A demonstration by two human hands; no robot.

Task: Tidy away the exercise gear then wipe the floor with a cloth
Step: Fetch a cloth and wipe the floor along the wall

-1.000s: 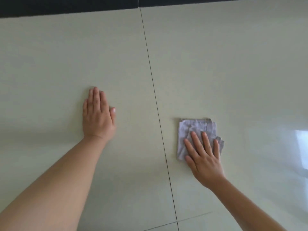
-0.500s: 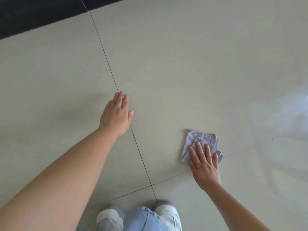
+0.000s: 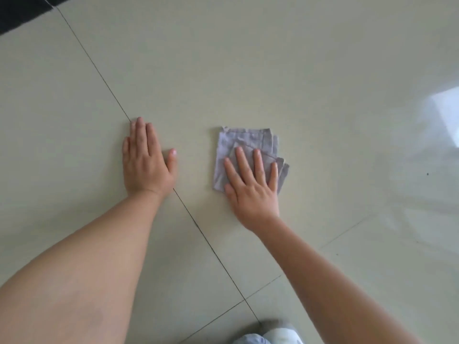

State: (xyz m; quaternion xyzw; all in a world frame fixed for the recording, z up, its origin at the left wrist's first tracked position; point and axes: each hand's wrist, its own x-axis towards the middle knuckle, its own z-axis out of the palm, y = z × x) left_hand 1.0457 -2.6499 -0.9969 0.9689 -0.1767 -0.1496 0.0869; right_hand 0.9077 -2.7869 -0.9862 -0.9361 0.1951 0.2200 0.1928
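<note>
A folded grey-lilac cloth (image 3: 244, 142) lies flat on the pale tiled floor (image 3: 298, 70), right of centre. My right hand (image 3: 252, 187) presses on its near half with straight, spread fingers, covering the lower part. My left hand (image 3: 146, 165) rests flat on the bare floor to the left of the cloth, palm down, across a dark grout line, apart from the cloth. No exercise gear is in view.
A dark strip (image 3: 22, 11) runs along the floor's far left corner. Grout lines (image 3: 99, 73) cross the tiles diagonally. A bright window reflection (image 3: 444, 112) gleams at the right. My knee in light fabric (image 3: 270, 336) shows at the bottom edge.
The view has swung, so the grout line now runs under my left hand. My right hand has slid the cloth along the floor, and both hands now lie closer together.
</note>
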